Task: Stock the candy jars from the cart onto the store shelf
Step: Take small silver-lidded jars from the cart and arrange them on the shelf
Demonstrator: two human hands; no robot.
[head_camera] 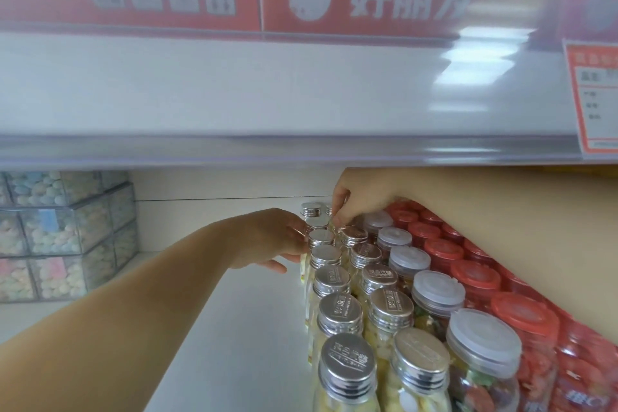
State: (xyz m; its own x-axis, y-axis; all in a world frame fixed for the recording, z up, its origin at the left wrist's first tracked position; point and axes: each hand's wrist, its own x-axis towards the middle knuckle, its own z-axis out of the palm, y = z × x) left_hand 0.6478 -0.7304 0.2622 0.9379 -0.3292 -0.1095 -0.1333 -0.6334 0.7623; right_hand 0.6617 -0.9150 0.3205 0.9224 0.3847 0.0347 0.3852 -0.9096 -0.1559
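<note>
Two rows of candy jars with silver screw lids (341, 314) and yellow candy stand on the white shelf (234, 318), running from front to back. My left hand (271, 237) reaches in from the left and grips the side of a silver-lidded jar (321, 238) far back in the left row, thumb underneath. My right hand (361, 201) comes over the jars from the right, and its fingertips pinch the top of a jar (351, 235) at the back of the right row. The cart is not in view.
Right of the silver lids stands a row of clear-lidded jars (438, 291), then rows of red-lidded jars (475, 274) under my right forearm. Clear boxes of pastel candy (50, 234) are stacked at the left. The upper shelf's edge (301, 94) hangs low overhead, with a price tag (595, 97).
</note>
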